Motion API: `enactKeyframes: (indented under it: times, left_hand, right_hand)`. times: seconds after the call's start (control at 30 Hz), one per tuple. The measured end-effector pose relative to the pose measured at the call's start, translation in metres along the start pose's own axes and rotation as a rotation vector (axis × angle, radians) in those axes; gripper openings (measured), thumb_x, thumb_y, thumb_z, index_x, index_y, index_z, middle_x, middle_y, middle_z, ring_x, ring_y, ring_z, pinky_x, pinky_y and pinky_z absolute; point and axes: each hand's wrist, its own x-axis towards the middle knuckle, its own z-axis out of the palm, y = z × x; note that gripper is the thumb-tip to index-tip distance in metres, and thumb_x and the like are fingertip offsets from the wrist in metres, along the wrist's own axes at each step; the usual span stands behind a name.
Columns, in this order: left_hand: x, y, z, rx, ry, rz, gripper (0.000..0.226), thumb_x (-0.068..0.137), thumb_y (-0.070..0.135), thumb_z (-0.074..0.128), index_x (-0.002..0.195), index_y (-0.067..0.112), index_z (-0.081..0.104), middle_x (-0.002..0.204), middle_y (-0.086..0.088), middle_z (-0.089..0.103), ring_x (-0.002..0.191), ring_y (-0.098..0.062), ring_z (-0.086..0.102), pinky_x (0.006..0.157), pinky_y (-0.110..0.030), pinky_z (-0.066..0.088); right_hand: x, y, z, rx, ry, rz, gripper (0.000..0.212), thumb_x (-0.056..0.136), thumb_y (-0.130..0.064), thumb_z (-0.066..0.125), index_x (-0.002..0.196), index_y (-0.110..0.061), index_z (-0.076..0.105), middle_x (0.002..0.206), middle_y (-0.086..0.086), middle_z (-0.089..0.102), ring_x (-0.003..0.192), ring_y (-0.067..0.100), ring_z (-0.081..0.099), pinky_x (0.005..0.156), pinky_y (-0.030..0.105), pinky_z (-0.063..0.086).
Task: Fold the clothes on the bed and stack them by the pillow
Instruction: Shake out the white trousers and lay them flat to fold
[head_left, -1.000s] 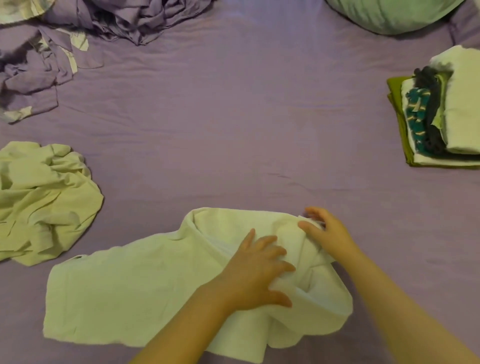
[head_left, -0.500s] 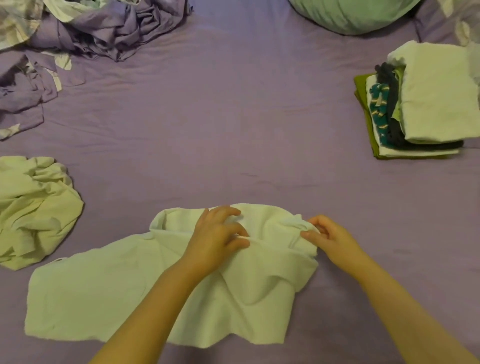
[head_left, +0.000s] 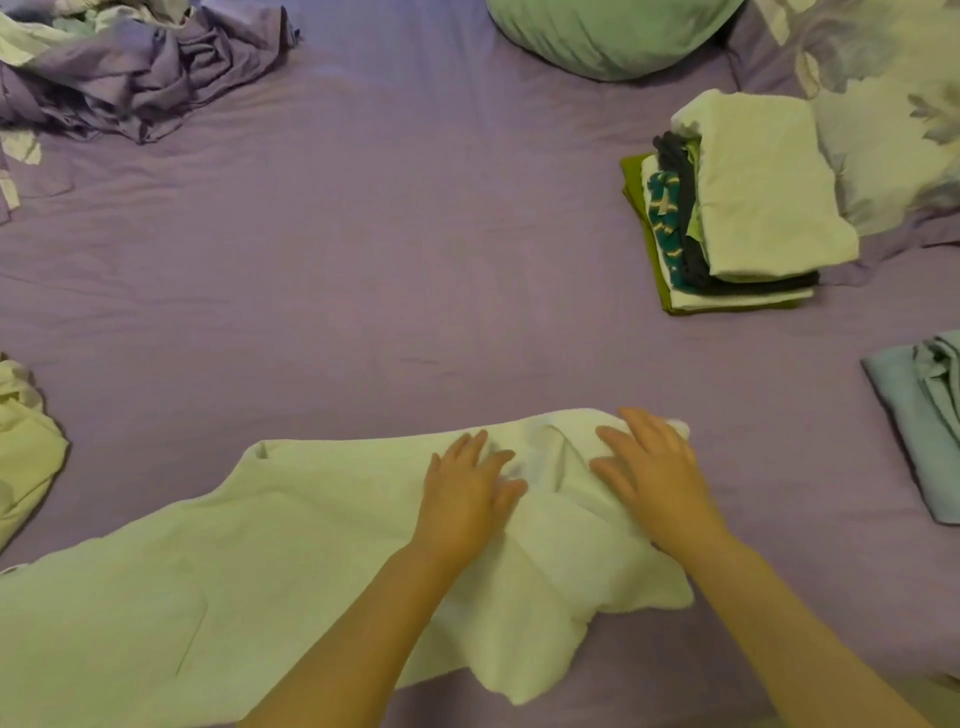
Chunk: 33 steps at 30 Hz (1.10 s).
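A pale cream garment (head_left: 270, 561) lies spread across the near part of the purple bed (head_left: 389, 270). My left hand (head_left: 465, 493) presses flat on its right part with straight fingers. My right hand (head_left: 652, 473) lies flat on the garment's right end, fingers spread. A stack of folded clothes (head_left: 748, 202) sits at the right, beside a floral pillow (head_left: 893, 119); a cream piece is on top, with dark, teal and green layers under it. A green pillow (head_left: 608, 31) is at the top.
A crumpled pale garment (head_left: 26, 447) lies at the left edge. A bunched purple blanket (head_left: 130, 67) fills the top left corner. A light blue cloth (head_left: 924, 415) lies at the right edge. Bare purple sheet spans the middle.
Both hands have let go of the garment's pinched folds and now lie flat on it. The garment is spread out wider to the left. The view has shifted left, bringing the blue cloth in.
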Motion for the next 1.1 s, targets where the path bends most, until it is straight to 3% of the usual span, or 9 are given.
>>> enactKeyframes:
  times: [0.13,0.27,0.4,0.5,0.67,0.77,0.87,0.97,1.1]
  left_hand:
    - [-0.018,0.020,0.028,-0.069,-0.100,0.089,0.074,0.081,0.078,0.025,0.141,0.037,0.040,0.158,0.005,0.021,0.146,-0.016,0.008,0.119,-0.045,0.009]
    - [-0.025,0.020,0.027,-0.232,-0.018,0.073,0.042,0.087,0.056,0.055,0.114,0.025,0.062,0.151,0.004,0.030,0.143,-0.014,0.013,0.113,-0.033,0.019]
    - [-0.036,0.022,0.000,-0.490,0.010,-0.057,0.019,0.084,0.046,0.066,0.092,0.029,0.063,0.139,0.012,0.034,0.130,-0.010,0.031,0.105,-0.027,0.033]
    - [-0.055,0.013,-0.040,-0.717,0.099,-0.178,0.034,0.068,0.061,0.065,0.085,0.033,0.062,0.131,0.018,0.041,0.117,0.002,0.043,0.092,-0.017,0.040]
    - [-0.094,-0.033,-0.094,-0.981,0.265,-0.342,0.050,0.067,0.059,0.065,0.093,0.017,0.065,0.110,0.011,0.064,0.103,-0.014,0.063,0.079,-0.030,0.057]
    - [-0.115,-0.068,-0.105,-1.111,0.299,-0.417,0.048,0.074,0.056,0.061,0.109,0.022,0.063,0.116,0.004,0.065,0.110,-0.021,0.062,0.082,-0.034,0.056]
    - [-0.128,-0.092,-0.098,-1.031,0.304,-0.489,0.059,0.073,0.065,0.056,0.128,0.046,0.044,0.140,0.016,0.042,0.128,-0.011,0.043,0.100,-0.034,0.044]
    - [-0.136,-0.108,-0.077,-0.716,0.349,-0.484,0.074,0.077,0.063,0.052,0.142,0.050,0.019,0.157,0.015,0.009,0.143,-0.007,0.014,0.111,-0.029,0.019]
    - [-0.144,-0.127,-0.050,-0.301,0.377,-0.195,0.055,0.094,0.062,0.036,0.143,0.054,0.013,0.159,0.015,-0.011,0.145,-0.004,-0.009,0.115,-0.025,0.001]
  right_hand:
    - [-0.059,0.018,0.024,0.200,0.046,-0.072,0.066,0.089,-0.069,0.030,0.125,-0.024,0.061,0.157,0.004,0.017,0.146,0.023,0.010,0.112,0.046,0.020]
    - [-0.089,0.026,0.023,0.254,0.036,-0.123,0.064,0.088,-0.069,0.035,0.087,-0.018,0.073,0.150,0.003,0.030,0.142,0.029,0.017,0.106,0.052,0.029]
    - [-0.090,0.002,-0.005,0.718,0.000,-0.013,0.021,0.075,-0.046,0.063,0.066,-0.028,0.070,0.143,-0.024,0.037,0.140,-0.002,0.014,0.107,0.017,0.025]
    - [-0.075,-0.041,-0.033,0.953,-0.059,-0.001,0.019,0.069,-0.045,0.066,0.068,-0.026,0.070,0.138,-0.032,0.040,0.135,-0.013,0.018,0.096,-0.003,0.019]
    - [-0.044,-0.146,-0.032,1.148,-0.199,-0.013,0.017,0.076,-0.047,0.064,0.088,-0.036,0.064,0.128,-0.037,0.042,0.115,-0.026,0.035,0.082,-0.009,0.028]
    - [-0.023,-0.204,-0.003,1.138,-0.224,0.017,0.026,0.089,-0.038,0.061,0.114,-0.039,0.053,0.130,-0.023,0.043,0.114,-0.012,0.041,0.084,-0.001,0.031]
    - [-0.002,-0.244,0.028,1.059,-0.207,0.037,0.039,0.094,-0.028,0.056,0.130,-0.014,0.051,0.136,-0.007,0.045,0.131,0.012,0.038,0.101,0.019,0.031]
    - [0.010,-0.252,0.066,0.800,-0.231,-0.067,0.043,0.099,-0.026,0.047,0.141,-0.018,0.040,0.154,0.000,0.028,0.143,0.016,0.022,0.113,0.027,0.021]
    - [-0.002,-0.221,0.100,0.371,-0.198,-0.181,0.055,0.100,-0.033,0.042,0.150,-0.027,0.020,0.160,-0.002,0.010,0.147,0.016,0.007,0.116,0.028,0.010]
